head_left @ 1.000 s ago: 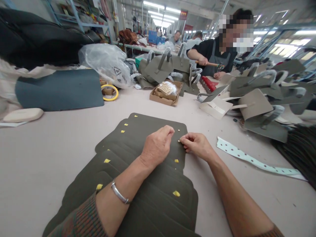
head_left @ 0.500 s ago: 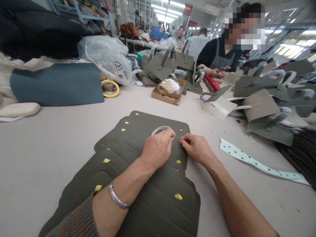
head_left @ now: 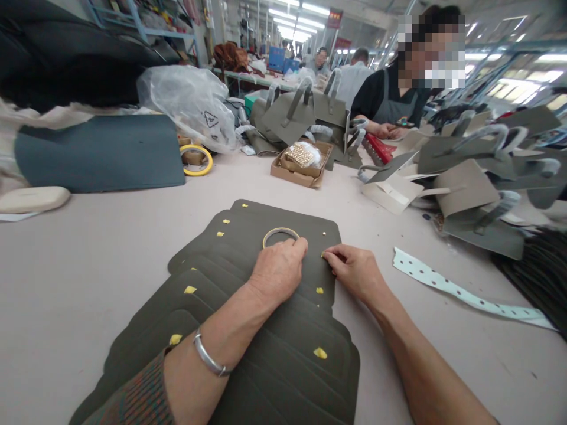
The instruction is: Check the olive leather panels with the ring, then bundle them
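Observation:
My left hand (head_left: 279,265) is closed on a thin roll of yellow tape (head_left: 280,231), whose ring shows behind the knuckles. Its fingertips are pressed together. My right hand (head_left: 354,265) pinches a small bit of yellow tape (head_left: 323,254) close to the right edge of the top panel. Under both hands lies a fanned stack of dark olive panels (head_left: 283,330) with rounded corners. Several yellow tape bits (head_left: 320,353) stick to the panels along both sides. A tiny shiny stud (head_left: 324,234) sits near the top right corner of the uppermost panel.
A cardboard box (head_left: 295,175) with gold chain stands beyond the panels. Olive handbags (head_left: 482,224) crowd the right and back. A dotted pale strip (head_left: 460,293) lies at right. At left are a blue-grey sheet (head_left: 101,153) and yellow tape rolls (head_left: 196,160). A co-worker (head_left: 390,97) sits opposite.
My left hand has drawn back slightly left with the tape roll, away from my right hand. The yellow bit at my right fingertips shows more clearly; that hand has barely moved.

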The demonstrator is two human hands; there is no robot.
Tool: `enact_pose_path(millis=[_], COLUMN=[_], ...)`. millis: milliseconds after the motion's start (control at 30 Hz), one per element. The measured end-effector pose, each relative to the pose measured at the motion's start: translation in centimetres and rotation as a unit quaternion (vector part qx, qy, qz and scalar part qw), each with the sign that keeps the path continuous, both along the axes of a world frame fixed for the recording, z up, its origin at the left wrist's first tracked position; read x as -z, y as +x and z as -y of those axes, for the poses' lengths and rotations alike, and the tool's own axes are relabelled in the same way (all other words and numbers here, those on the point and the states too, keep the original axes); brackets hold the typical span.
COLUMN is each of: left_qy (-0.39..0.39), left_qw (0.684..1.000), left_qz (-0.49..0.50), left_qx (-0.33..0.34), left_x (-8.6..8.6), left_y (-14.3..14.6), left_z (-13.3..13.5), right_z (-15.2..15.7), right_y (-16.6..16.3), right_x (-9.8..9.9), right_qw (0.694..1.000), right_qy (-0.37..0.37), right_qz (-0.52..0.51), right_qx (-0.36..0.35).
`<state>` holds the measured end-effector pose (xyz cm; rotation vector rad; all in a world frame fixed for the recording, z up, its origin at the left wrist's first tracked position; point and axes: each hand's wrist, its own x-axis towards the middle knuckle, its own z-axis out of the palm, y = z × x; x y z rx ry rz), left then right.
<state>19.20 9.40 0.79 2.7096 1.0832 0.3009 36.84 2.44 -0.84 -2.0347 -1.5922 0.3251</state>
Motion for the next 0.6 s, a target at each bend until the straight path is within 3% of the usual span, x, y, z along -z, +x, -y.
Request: enact_pose_path(millis=[133, 267, 500, 600], left_qy=[-0.003, 0.01, -0.019, -0.034], left_qw=[1.0, 0.999, 0.989, 0.982], left_qz=[-0.008, 0.036, 0.122, 0.15], left_qx=[0.015, 0.026, 0.076, 0.109], left_x=[-0.3, -0.5, -0.6, -0.4], left_y=[-0.2, -0.7, -1.0, -0.9], left_z=[-0.5, -1.2, -1.7, -1.4], right_z=[-0.6, -0.4, 0.5, 0.6], right_y=[-0.2, -0.1, 1.0, 1.2], right_x=[0.4, -0.1, -1.5, -1.4], right_qw=[0.997, 0.995, 0.989, 0.989], right_qy=[0.01, 0.003, -0.094, -0.074], right_qz=[0.08, 0.089, -0.014, -0.077], right_qx=[-0.019, -0.044, -0.116, -0.103])
